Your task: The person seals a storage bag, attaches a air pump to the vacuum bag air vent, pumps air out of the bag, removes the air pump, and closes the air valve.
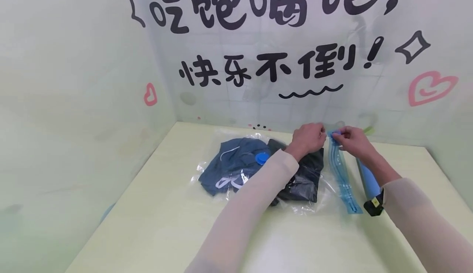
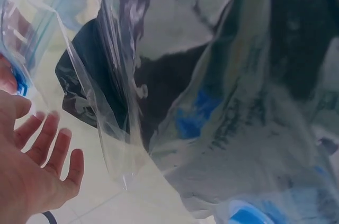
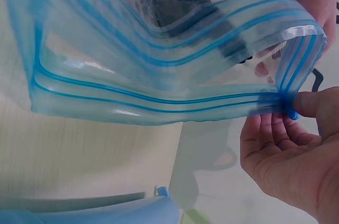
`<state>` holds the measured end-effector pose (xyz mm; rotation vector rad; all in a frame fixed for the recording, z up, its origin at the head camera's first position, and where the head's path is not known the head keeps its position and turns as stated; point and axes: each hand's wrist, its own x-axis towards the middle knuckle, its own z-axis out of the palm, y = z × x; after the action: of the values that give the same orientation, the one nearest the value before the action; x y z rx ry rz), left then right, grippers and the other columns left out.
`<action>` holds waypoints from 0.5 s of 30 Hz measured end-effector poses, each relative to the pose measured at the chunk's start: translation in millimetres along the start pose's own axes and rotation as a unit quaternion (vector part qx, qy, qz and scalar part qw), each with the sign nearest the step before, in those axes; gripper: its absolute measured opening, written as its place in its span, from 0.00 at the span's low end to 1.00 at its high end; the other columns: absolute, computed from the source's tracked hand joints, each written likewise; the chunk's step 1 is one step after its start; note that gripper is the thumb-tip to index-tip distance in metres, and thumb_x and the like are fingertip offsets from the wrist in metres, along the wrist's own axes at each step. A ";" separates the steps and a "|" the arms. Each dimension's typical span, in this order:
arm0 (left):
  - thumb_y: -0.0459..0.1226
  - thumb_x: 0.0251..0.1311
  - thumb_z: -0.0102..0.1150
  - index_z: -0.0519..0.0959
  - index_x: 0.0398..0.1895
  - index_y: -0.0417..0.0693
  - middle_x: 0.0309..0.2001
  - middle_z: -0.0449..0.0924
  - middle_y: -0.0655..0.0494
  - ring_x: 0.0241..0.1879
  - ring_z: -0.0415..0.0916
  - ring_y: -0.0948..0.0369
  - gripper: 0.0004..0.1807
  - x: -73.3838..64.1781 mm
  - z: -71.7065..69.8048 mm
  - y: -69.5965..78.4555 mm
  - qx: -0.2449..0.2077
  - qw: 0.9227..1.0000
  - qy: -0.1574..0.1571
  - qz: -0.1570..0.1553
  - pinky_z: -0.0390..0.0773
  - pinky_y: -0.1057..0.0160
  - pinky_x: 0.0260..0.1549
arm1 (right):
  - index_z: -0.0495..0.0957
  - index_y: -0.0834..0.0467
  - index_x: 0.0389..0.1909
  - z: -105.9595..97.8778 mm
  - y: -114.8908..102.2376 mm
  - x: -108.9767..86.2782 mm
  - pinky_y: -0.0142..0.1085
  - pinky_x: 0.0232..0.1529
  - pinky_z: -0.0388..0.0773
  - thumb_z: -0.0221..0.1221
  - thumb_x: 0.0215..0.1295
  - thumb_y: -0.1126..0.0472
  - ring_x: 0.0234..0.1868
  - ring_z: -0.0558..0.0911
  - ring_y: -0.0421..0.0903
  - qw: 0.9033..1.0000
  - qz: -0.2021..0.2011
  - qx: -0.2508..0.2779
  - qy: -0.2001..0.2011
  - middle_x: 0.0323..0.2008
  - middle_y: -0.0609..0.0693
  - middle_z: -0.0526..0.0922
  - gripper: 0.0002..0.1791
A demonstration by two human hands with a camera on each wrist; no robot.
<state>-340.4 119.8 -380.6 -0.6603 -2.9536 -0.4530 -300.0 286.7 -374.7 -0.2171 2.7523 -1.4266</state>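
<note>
A clear zip storage bag (image 1: pixel 327 201) lies on the table with dark folded clothes (image 1: pixel 236 160) inside and a round blue valve (image 1: pixel 262 158) on top. Its blue-lined zip strip (image 1: pixel 340 178) runs along the right side. At the strip's far end my right hand (image 1: pixel 351 141) pinches the blue zip slider (image 3: pixel 291 108) between thumb and fingers. The bag's mouth stands parted there in the right wrist view. My left hand (image 1: pixel 308 136) is beside that same corner, its fingers (image 2: pixel 53 128) loosely bent and spread near the film edge.
A light blue rounded object (image 1: pixel 369 180) lies right of the bag, partly hidden by my right forearm. Behind the pale table (image 1: pixel 159 195) rises a white wall (image 1: pixel 229 104) with black lettering and pink hearts. Another wall (image 1: pixel 74 113) borders the left side.
</note>
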 end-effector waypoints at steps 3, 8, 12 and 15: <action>0.49 0.77 0.46 0.78 0.61 0.62 0.50 0.80 0.66 0.48 0.78 0.65 0.17 -5.7 -2.4 2.9 0.002 1.000 0.012 0.001 0.77 0.60 0.41 | 0.71 0.77 0.52 -0.6 -1.8 -2.9 0.31 0.38 0.82 0.51 0.80 0.59 0.36 0.78 0.43 1.000 -0.014 -0.005 0.010 0.42 0.65 0.79 0.20; 0.49 0.78 0.45 0.76 0.65 0.61 0.54 0.79 0.64 0.50 0.78 0.63 0.19 -14.8 -3.6 4.7 -0.008 1.000 0.026 0.005 0.77 0.60 0.42 | 0.73 0.76 0.47 2.9 -5.4 -7.1 0.30 0.34 0.81 0.53 0.79 0.61 0.33 0.78 0.41 0.998 -0.042 -0.016 0.036 0.38 0.62 0.81 0.17; 0.48 0.78 0.46 0.76 0.66 0.59 0.54 0.79 0.62 0.48 0.78 0.63 0.19 -21.7 -5.9 0.2 -0.020 0.999 0.030 0.025 0.77 0.61 0.40 | 0.75 0.74 0.44 8.1 -11.1 -10.7 0.29 0.31 0.78 0.54 0.78 0.63 0.32 0.78 0.44 0.995 -0.076 -0.039 0.053 0.36 0.62 0.81 0.14; 0.46 0.78 0.48 0.76 0.66 0.57 0.55 0.79 0.61 0.47 0.78 0.63 0.19 -25.7 -10.0 -7.1 -0.046 0.997 0.036 0.048 0.77 0.62 0.38 | 0.75 0.73 0.43 12.3 -17.9 -12.8 0.29 0.29 0.75 0.55 0.77 0.63 0.32 0.76 0.49 0.991 -0.102 -0.058 0.064 0.35 0.62 0.80 0.13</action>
<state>-320.1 100.3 -376.5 -0.7759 -2.8334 -0.5925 -284.1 268.3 -367.6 -0.4371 2.9959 -1.3674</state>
